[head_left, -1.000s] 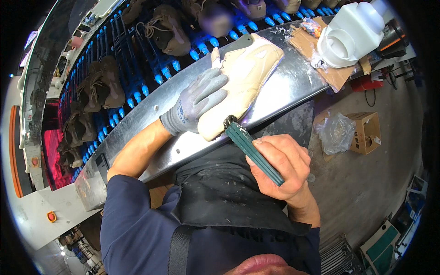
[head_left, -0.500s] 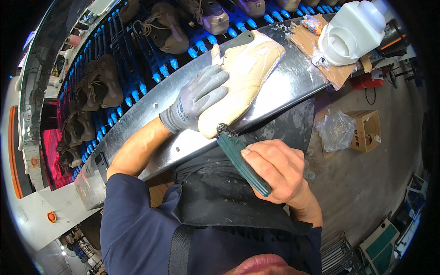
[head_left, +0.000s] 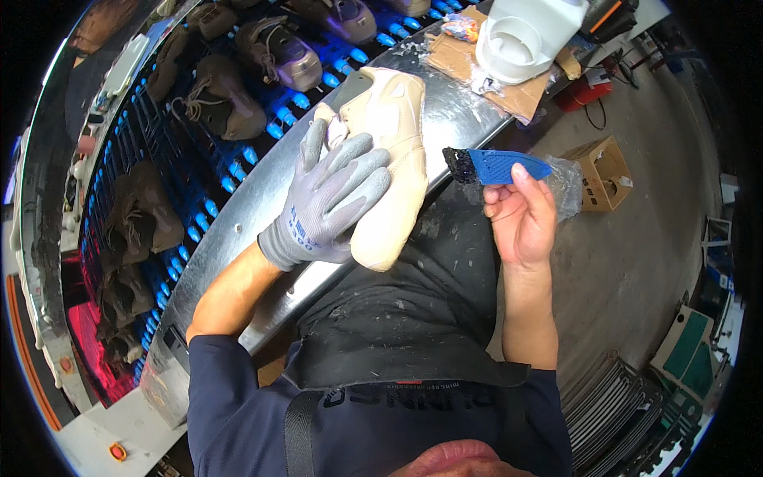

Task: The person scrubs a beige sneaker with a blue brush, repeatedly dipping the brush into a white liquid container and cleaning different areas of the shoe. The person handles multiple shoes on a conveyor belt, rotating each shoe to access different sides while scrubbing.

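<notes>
Cream shoe is held mid-view over the metal counter, its long axis running from the far end down toward the wearer, its rounded near end reaching past the counter's edge, above the dark apron. Farthest left, dark shoes sit among blue-tipped pegs, many lost in shadow. Next comes the gloved left hand, the nearer of the two, touching the shoe's left side with its fingers spread across the upper; whether it grips or merely steadies cannot be told, since its thumb is hard to make out. The glove covers much of that flank, and the sole's underside is hidden. Right of the shoe, a clear gap separates it from the dark bristles of a blue-handled brush, which point left toward the shoe's bare right flank. The ungloved right hand pinches that handle between thumb and fingers, fingertips partly hidden behind it. Beyond, a clear plastic bag is partly blocked by the brush, beside a cardboard box.
</notes>
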`<state>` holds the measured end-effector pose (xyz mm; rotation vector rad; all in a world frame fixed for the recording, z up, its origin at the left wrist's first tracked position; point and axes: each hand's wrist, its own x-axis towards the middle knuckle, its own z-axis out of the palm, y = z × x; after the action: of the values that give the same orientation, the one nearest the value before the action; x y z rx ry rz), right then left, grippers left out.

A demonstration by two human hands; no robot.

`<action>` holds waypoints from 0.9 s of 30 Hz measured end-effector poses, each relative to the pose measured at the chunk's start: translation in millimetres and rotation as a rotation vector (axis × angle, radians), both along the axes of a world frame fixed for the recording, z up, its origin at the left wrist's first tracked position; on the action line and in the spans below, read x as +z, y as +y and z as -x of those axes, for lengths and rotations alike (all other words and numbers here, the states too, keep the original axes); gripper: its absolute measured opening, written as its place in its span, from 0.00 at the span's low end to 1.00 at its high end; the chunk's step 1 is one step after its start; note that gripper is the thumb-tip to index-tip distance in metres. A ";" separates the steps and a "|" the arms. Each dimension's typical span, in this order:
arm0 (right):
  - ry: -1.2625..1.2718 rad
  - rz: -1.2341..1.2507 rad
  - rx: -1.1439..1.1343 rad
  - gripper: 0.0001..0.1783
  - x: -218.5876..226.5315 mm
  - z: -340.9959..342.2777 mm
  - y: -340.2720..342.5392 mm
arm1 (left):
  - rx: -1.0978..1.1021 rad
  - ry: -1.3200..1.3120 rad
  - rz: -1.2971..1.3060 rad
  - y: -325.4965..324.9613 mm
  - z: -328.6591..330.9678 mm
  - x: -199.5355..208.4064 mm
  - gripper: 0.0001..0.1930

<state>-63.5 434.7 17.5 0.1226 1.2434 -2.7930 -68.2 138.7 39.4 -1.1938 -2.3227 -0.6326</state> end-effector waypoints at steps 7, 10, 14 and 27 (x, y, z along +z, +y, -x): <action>-0.021 0.052 -0.023 0.12 -5.0 9.4 -0.7 | 0.018 -0.025 -0.062 2.9 9.0 14.0 0.36; -0.002 0.062 -0.089 0.12 -2.9 21.4 10.7 | 0.007 -0.036 -0.112 5.6 29.6 31.0 0.43; 0.015 0.031 -0.199 0.12 -1.0 38.7 45.4 | -0.002 -0.006 -0.034 15.2 86.8 73.4 0.55; 0.022 -0.050 -0.286 0.10 -9.7 73.2 54.8 | -0.061 -0.977 -1.173 -0.3 50.2 28.0 0.51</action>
<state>-136.7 489.5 7.8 0.2969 1.4024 -3.0078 -118.4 138.4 67.5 -0.3575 -1.7875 -2.5254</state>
